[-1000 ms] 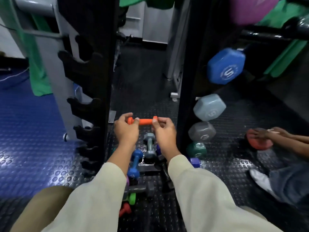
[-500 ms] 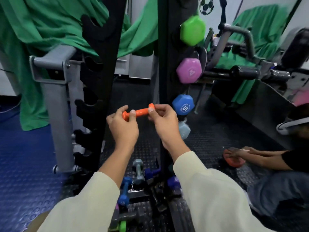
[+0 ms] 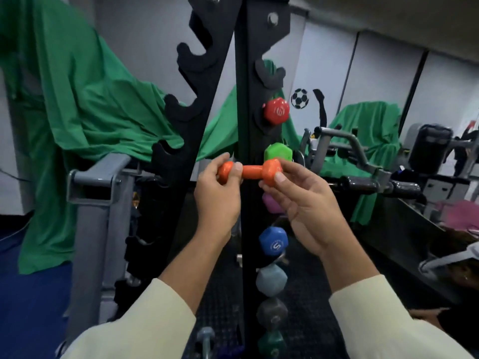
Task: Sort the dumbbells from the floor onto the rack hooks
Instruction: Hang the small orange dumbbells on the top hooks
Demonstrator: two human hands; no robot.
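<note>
Orange dumbbell (image 3: pixel 255 172): held level in the air in front of the rack (image 3: pixel 243 104), just left of the green dumbbell (image 3: pixel 277 152), which sits at its 1 o'clock.
Left hand (image 3: pixel 216 200): its grip pinches the left head of the orange dumbbell, thumb over the top and fingers curled behind.
Right hand (image 3: pixel 302 203): its grip pinches the right head, thumb on the near face and fingertips under it.
Why held so: a grip on each head leaves the handle bare, and the handle is likely the part that must drop into a pair of hooks.
Rack, right post: it carries a column of dumbbell heads; red (image 3: pixel 276 111) at 12 o'clock, then green, a pink one (image 3: pixel 270 204) mostly hidden behind the right hand, blue (image 3: pixel 273 242), pale blue-grey (image 3: pixel 271 279), dark grey (image 3: pixel 272 312), and dark green (image 3: pixel 272 343) at 6 o'clock.
Rack, free places: the hook (image 3: pixel 269 76) above the red head holds nothing, and so do the notches on the left post (image 3: pixel 191 73).
Likely target: the colours seem ranked by size, so this small piece probably belongs in the top hook, up at 12 o'clock from the hands.
Floor: a grey dumbbell end (image 3: pixel 206 335) shows at the base of the rack, not yet sorted.
</note>
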